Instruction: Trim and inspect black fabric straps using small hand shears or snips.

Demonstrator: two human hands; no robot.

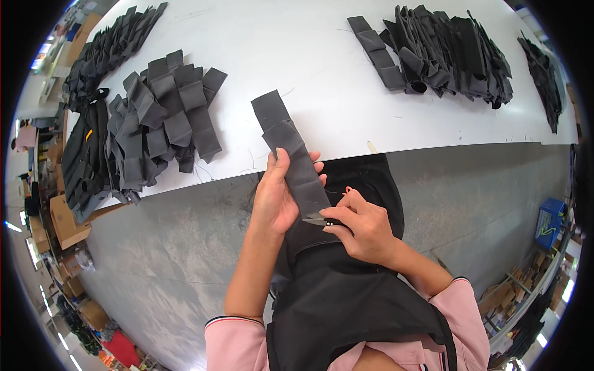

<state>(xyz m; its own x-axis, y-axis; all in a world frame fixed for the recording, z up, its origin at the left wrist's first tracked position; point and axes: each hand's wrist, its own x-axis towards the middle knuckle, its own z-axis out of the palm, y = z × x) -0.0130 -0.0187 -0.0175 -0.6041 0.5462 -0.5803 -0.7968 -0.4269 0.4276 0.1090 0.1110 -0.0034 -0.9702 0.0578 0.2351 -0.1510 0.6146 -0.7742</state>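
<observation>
Left hand (275, 201) grips a limp, light fabric strip (296, 157) mid-length, best supported flat along its length, while right hand (362, 226) pinches small snips (315, 219) at its lower end.

White table (322, 55) heaped with dark fabric piles (161, 117), grey concrete floor (161, 260), cardboard boxes (65, 222) at left, blue crate (549, 222) and shelves at right

Brown cardboard boxes (65, 222) stand stacked on the floor at the left, just below the counter's (322, 55) edge. A blue crate (549, 222) stands at the right, beside more brown boxes (516, 278).
</observation>
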